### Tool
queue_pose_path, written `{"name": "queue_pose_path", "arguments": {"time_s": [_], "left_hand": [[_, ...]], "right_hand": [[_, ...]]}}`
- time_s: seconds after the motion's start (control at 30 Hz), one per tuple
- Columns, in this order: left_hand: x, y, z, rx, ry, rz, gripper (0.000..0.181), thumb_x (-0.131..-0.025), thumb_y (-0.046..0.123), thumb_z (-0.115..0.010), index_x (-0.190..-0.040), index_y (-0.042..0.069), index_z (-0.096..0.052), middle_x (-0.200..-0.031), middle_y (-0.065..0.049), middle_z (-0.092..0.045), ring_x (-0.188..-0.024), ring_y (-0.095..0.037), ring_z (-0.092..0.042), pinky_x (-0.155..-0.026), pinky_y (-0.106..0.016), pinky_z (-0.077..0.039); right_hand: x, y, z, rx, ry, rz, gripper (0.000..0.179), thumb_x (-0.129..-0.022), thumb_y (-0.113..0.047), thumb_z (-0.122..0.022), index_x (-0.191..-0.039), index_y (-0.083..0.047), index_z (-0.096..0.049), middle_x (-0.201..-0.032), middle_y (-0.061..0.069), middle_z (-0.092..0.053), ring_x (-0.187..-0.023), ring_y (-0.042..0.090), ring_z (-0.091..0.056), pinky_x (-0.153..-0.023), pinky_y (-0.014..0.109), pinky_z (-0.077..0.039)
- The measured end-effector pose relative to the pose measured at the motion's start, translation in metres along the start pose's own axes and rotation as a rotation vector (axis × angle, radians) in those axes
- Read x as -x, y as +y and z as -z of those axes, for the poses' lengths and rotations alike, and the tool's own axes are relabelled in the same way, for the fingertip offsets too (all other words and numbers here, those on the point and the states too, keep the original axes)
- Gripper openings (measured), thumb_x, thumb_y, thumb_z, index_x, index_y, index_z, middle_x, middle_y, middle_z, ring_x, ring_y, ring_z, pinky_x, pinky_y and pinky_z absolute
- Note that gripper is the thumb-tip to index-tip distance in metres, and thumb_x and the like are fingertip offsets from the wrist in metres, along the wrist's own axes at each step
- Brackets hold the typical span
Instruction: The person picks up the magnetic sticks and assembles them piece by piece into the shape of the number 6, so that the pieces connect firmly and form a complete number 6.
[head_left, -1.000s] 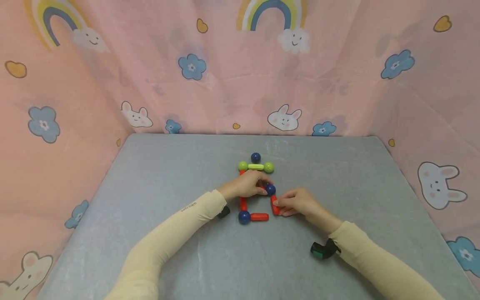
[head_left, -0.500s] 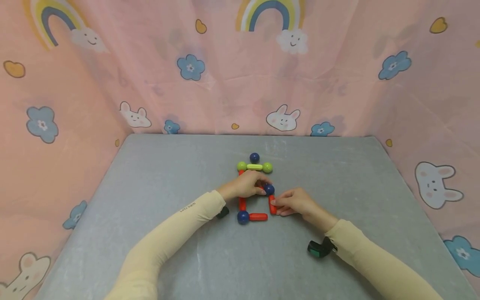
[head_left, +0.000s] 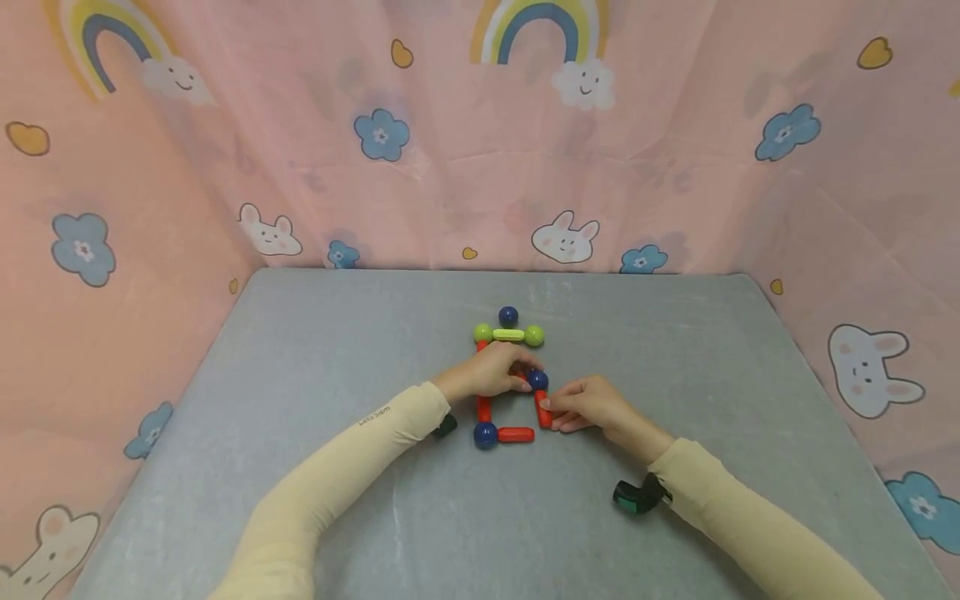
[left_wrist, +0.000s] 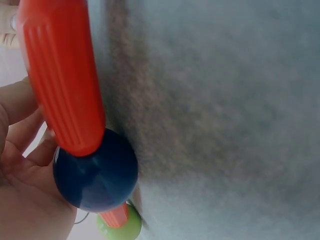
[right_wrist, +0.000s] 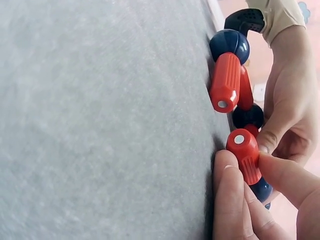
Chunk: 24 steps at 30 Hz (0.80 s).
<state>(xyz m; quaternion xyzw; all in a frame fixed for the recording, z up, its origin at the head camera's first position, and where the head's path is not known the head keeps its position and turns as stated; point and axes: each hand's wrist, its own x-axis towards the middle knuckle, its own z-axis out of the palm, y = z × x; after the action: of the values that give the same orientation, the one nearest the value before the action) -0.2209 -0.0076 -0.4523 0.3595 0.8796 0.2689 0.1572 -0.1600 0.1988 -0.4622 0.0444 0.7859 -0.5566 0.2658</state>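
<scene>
On the grey table lies a figure of magnetic rods and balls. My right hand [head_left: 596,404] pinches a red magnetic rod [head_left: 543,410] between thumb and fingers. The rod's far end meets a blue ball [head_left: 537,380]; its near end shows a bare metal tip [right_wrist: 239,139]. My left hand [head_left: 493,369] reaches over the figure, its thumb and fingers around another red rod [head_left: 519,375] beside that ball, mostly hidden by the hand. Nearer me, a second blue ball [head_left: 486,435] joins a sideways red rod [head_left: 516,435] and an upright red one [head_left: 484,408].
Beyond my left hand, a light-green rod [head_left: 508,335] lies between two green balls [head_left: 482,333], with a blue ball [head_left: 508,317] behind it. A pink patterned cloth [head_left: 450,183] surrounds the table's back and sides. Black wrist devices [head_left: 641,495] hang at both wrists.
Both hands keep their holds on the rods. The whole head view has shifted slightly left; the figure's arrangement looks the same.
</scene>
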Motion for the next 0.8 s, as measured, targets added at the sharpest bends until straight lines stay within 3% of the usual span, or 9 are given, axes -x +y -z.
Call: {"name": "queue_pose_path", "arguments": {"time_s": [0.23, 0.8], "left_hand": [[0.0009, 0.0014, 0.0003, -0.003, -0.002, 0.018, 0.037, -0.089, 0.015, -0.073, -0.125, 0.012, -0.068, -0.115, -0.001, -0.073, -0.102, -0.013, -0.067, -0.089, -0.023, -0.053], [0.0032, 0.0024, 0.0006, -0.008, -0.006, 0.008, 0.038, -0.09, 0.015, -0.073, -0.128, 0.012, -0.066, -0.117, -0.003, -0.073, -0.106, -0.015, -0.067, -0.092, -0.025, -0.054]], "right_hand": [[0.0024, 0.0001, -0.0005, 0.02, -0.008, 0.037, 0.029, -0.089, -0.015, -0.071, -0.105, 0.01, -0.071, -0.076, 0.007, -0.076, -0.064, 0.009, -0.071, -0.061, 0.025, -0.06], [0.0076, -0.0065, 0.0012, 0.083, -0.035, 0.026, 0.031, -0.09, -0.021, -0.072, -0.104, 0.007, -0.072, -0.072, 0.005, -0.074, -0.061, 0.009, -0.07, -0.061, 0.027, -0.06]]}}
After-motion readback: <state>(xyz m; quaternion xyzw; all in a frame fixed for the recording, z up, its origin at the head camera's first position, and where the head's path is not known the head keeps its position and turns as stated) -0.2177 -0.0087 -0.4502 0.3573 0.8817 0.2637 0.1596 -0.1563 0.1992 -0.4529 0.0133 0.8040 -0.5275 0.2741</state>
